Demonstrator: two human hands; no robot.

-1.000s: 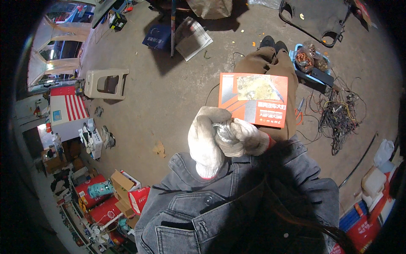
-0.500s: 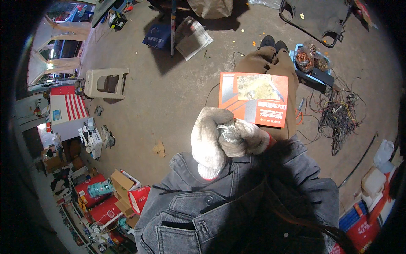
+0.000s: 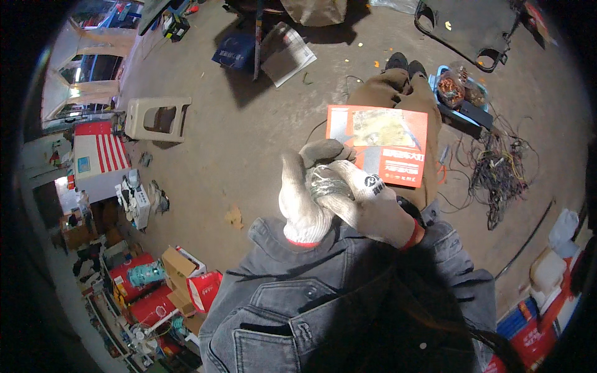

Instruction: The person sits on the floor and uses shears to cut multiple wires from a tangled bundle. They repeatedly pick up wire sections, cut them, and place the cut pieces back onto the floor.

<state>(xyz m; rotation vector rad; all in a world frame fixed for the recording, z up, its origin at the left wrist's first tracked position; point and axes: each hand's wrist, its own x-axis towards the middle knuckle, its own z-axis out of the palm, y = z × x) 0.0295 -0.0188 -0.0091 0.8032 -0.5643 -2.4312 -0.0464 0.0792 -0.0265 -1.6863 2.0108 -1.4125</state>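
Observation:
Both hands wear whitish knit gloves with soiled fingers, and they meet in front of my chest. My left hand curls from the left around a small wad of thin silvery strands. Across its right and lower side, my right hand closes its fingers on the same wad. What the strands are made of, I cannot tell. Just beyond my hands, a flat red-orange printed box with a yellowish patch on top rests over my thighs.
To the right lie a tangle of dark wires, red-handled scissors and a blue basket with bagged bits of copper colour. A beige stool is at the left, with cartons nearer me. Newspaper lies ahead.
My right hand has turned over, its back now facing up, and shifted its grip on the wad. The left fingers have lifted and loosened, so more of the strands show.

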